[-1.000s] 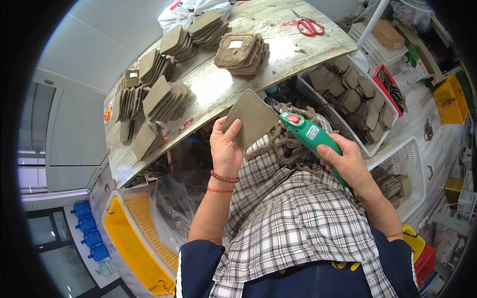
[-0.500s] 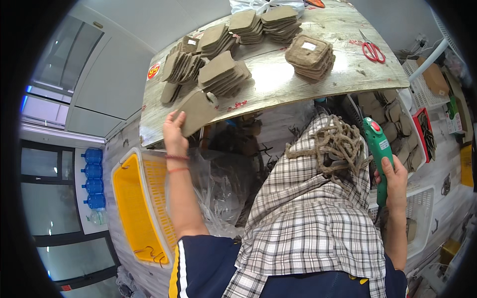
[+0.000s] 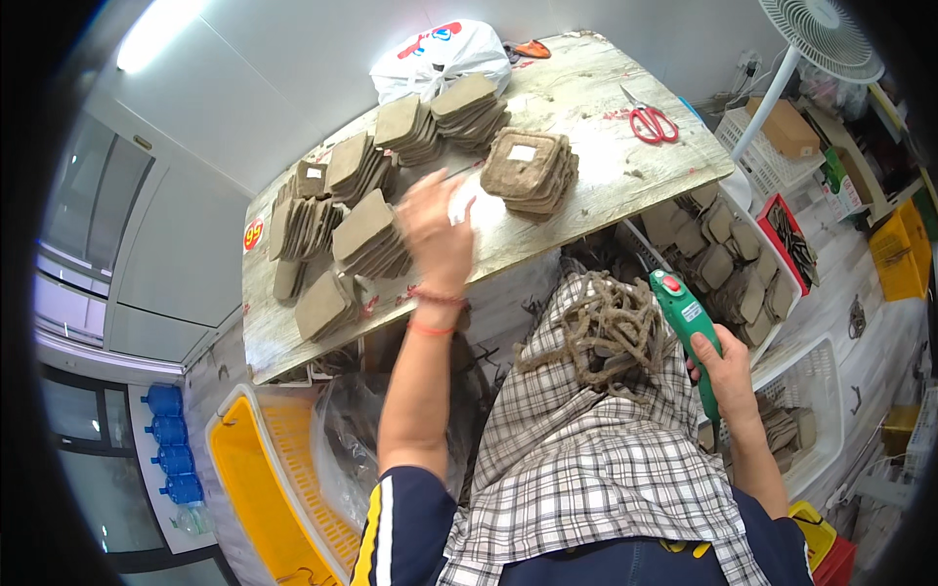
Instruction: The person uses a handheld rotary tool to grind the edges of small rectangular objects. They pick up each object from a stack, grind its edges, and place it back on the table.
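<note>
My left hand (image 3: 433, 227) is smeared by motion above the table, between the tan stacks and the labelled stack; its fingers are too blurred to read. A tan, rounded-square pad (image 3: 328, 307) lies at the table's near left edge. Behind it stands a leaning stack of pads (image 3: 365, 234). The thick brown stack (image 3: 528, 171), with a white label on top, sits to the right of that hand. My right hand (image 3: 725, 376) is closed around green electric scissors (image 3: 688, 317) with a red button. Twisted brown trimmings (image 3: 604, 332) are heaped on the checked apron (image 3: 606, 459) over my lap.
Red-handled scissors (image 3: 653, 124) and a white plastic bag (image 3: 440, 61) are on the table (image 3: 606, 200). To the right stand a crate of pads (image 3: 782, 290), a red box (image 3: 788, 239) and a white fan (image 3: 823, 37). A yellow basket (image 3: 256, 479) is at lower left.
My left hand has let go of the tan pad, now lying at the table's near left edge, and moved right across the table. The right hand still holds the electric scissors. The view has shifted.
</note>
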Action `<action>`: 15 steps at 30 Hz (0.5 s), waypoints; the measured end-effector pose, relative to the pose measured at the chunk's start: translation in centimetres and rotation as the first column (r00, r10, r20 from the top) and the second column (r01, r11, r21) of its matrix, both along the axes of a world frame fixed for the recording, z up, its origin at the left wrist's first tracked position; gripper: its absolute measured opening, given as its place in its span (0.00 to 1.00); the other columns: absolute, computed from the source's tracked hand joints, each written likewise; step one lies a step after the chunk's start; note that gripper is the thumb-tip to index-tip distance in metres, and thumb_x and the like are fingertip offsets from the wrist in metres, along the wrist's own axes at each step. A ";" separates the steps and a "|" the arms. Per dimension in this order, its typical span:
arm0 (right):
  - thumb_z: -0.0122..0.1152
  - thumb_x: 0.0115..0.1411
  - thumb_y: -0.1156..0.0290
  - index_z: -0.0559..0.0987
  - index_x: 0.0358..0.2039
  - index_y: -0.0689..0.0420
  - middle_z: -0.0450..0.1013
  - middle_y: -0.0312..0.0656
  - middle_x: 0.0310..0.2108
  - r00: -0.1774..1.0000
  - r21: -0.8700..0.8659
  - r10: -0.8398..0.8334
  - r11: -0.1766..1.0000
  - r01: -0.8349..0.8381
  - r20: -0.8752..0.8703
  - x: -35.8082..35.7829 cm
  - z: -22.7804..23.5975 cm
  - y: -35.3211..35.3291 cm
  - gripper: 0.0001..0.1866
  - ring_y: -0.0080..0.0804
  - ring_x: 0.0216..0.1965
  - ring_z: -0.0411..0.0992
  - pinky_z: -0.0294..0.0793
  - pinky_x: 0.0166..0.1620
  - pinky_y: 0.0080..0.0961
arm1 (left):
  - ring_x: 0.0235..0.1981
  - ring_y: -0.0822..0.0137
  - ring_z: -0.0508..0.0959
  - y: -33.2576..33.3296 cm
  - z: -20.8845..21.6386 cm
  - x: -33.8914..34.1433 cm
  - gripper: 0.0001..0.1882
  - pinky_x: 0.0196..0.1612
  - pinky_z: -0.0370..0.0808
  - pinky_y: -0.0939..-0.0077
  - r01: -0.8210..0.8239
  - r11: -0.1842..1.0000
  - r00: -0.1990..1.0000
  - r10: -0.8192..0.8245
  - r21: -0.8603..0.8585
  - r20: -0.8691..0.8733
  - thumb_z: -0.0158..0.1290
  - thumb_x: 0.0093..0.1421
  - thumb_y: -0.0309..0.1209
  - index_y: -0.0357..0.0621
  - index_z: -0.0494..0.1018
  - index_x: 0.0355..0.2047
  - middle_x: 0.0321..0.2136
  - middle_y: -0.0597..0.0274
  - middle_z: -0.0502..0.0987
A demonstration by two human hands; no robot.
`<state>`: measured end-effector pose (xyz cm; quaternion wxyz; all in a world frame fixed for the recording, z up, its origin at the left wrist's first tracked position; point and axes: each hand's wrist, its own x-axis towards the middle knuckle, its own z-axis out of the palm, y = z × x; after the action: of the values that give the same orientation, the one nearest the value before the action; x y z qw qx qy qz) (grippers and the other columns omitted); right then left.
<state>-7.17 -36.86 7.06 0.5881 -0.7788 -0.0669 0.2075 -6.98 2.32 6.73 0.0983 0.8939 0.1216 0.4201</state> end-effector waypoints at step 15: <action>0.61 0.60 0.59 0.76 0.37 0.62 0.70 0.34 0.21 0.999 0.083 -0.046 0.996 0.046 0.002 0.6 -0.4 -0.6 0.17 0.17 0.20 0.66 0.66 0.25 0.18 | 0.44 0.44 0.75 -2.2 -0.2 9.2 0.24 0.50 0.70 0.55 -0.039 0.945 0.923 -0.091 -0.325 -0.374 0.43 0.58 0.37 0.43 0.68 0.54 0.42 0.42 0.76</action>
<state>-6.56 -37.48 6.68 0.6242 -0.7557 -0.0589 0.1894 2.20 0.09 6.56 0.2247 0.9316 0.1942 0.2097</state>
